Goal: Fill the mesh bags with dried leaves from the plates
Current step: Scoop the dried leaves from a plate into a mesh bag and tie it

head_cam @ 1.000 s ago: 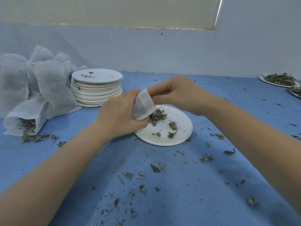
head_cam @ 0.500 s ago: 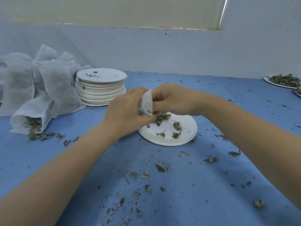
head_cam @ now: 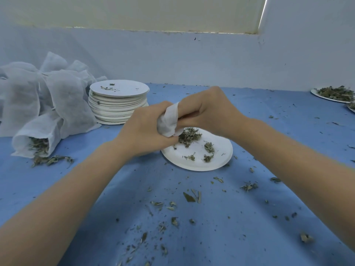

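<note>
in the middle of the frame both hands meet over the far left edge of a round white paper plate [head_cam: 199, 162] that lies on the blue cloth-covered table [head_cam: 249, 217]. the left hand [head_cam: 146, 131] is curled round a small white mesh bag [head_cam: 167, 121], gripping its bunched body, and the right hand [head_cam: 209, 110] has its fingers curled at the bag's upper edge, pinching the fabric where the bag stands up between the two hands; whether any leaves sit inside it cannot be told. just under the bag, a small heap of dried grey-green leaves [head_cam: 189, 135] rests on the plate, with a few separate sprigs nearer the plate's near rim. to the upper left of the plate stands a tall stack of white paper plates [head_cam: 118, 104], the top one bearing a few crumbs. at the far left of the frame a heap of white mesh bags [head_cam: 63, 96] leans against the pale wall, and in front of it one mesh bag lying on its side [head_cam: 36, 137] has its mouth open toward the camera, with leaves spilling from it onto the cloth. at the right edge, well apart from the hands, a white plate piled with leaves [head_cam: 335, 94] sits on the table. loose leaf scraps [head_cam: 192, 196] are scattered across the cloth in the lower half of the frame.
</note>
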### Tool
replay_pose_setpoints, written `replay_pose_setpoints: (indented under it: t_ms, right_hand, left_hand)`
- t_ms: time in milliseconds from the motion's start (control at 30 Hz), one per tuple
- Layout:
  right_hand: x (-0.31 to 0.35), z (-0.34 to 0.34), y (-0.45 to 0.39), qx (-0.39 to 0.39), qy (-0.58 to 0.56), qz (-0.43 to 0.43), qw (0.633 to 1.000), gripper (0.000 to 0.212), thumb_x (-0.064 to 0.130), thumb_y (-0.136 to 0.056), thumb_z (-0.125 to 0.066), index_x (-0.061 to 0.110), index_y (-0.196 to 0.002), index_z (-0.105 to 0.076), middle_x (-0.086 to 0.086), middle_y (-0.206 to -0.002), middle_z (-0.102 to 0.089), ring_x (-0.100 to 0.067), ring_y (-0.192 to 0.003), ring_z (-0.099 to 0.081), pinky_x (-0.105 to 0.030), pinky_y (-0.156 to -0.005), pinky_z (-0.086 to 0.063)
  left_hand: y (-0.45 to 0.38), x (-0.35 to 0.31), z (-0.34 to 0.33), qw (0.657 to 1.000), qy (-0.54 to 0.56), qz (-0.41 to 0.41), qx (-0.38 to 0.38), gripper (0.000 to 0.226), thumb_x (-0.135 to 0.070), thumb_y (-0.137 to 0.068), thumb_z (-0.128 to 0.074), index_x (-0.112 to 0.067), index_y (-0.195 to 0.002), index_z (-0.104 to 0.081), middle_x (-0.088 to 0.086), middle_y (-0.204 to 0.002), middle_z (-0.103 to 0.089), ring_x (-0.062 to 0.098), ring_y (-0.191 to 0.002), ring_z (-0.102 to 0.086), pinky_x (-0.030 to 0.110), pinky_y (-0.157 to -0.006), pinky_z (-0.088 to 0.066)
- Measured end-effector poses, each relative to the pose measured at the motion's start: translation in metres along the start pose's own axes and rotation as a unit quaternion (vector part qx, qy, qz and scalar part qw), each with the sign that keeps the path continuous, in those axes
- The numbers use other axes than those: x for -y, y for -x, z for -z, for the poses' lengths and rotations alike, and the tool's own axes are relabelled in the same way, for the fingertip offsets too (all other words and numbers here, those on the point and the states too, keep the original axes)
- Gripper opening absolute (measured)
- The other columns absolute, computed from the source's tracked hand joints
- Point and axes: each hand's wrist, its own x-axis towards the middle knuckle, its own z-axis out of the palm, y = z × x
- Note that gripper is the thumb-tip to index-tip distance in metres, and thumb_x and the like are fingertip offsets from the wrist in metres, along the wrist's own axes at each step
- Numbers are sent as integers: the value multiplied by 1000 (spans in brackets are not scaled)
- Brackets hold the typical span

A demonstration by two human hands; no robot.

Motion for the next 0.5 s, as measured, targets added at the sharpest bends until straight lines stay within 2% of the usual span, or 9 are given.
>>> replay_pose_setpoints:
  t_ms: [67, 133, 233, 300, 367, 433, 500]
  right_hand:
    - [1, -9, 1, -21, -17, -19, 999, 21, 1, -72, -76, 18, -83, -77, 7, -73, -72, -13, -68, -65, -27, -67, -50]
    - [0, -13, 1, -43, -42, -49, 997, 27, -3, -72, -72, 22, -81, -75, 17, -60, -66, -1, -61, -57, -15, -60, -44]
    - [1, -9, -4, -39, -41, -49, 997, 35, -3, -72, -67, 32, -72, -71, 17, -44, -54, 0, -47, -43, -8, -50, -31]
    - [0, -3, -6, -12, -14, -36, 999, 26, -4, -71, -65, 20, -67, -73, 6, -53, -57, -3, -46, -38, -11, -47, -29]
    - [-1, 3, -8, 15, 7, -38, 999, 18, -2, -72, -66, 13, -74, -76, 0, -68, -64, -7, -50, -45, -15, -50, -34]
    - [-3, 9, -7, 48, 29, -38, 998, 27, 4, -75, -69, 31, -79, -72, 0, -66, -68, -17, -58, -57, -15, -52, -38]
    - [-3, 15, -6, 98, 34, -44, 994, 38, 12, -78, -72, 48, -82, -62, 18, -70, -68, -9, -70, -65, -12, -50, -42]
  left_hand:
    - [-1, -6, -2, 1000, -9, -8, -11, 28, -26, -66, -68, -36, -65, -42, -14, -56, -46, -3, -57, -44, 11, -53, -30]
    - [-3, -12, -4, 999, -31, -4, -22, 28, -32, -63, -61, -36, -59, -33, -16, -53, -45, -5, -56, -43, 10, -53, -30]
    - [-4, -15, -3, 1000, 11, 9, -28, 34, -40, -61, -77, -40, -66, -44, -23, -62, -53, -6, -64, -50, 8, -57, -33]
    - [-4, -12, -1, 999, 33, 17, -20, 36, -39, -58, -81, -35, -82, -54, -20, -72, -59, -4, -70, -54, 7, -60, -37]
    - [-3, -10, 2, 1000, 23, 14, -5, 44, -36, -57, -82, -29, -91, -55, -19, -73, -58, -6, -69, -53, 6, -59, -36]
    - [-3, -7, 4, 1000, 4, 4, 11, 47, -30, -59, -83, -29, -95, -53, -20, -73, -56, -5, -68, -53, 6, -58, -35]
    - [-3, -4, 5, 999, -24, 6, 24, 47, -24, -61, -81, -26, -100, -55, -18, -75, -55, 4, -67, -52, 10, -57, -36]
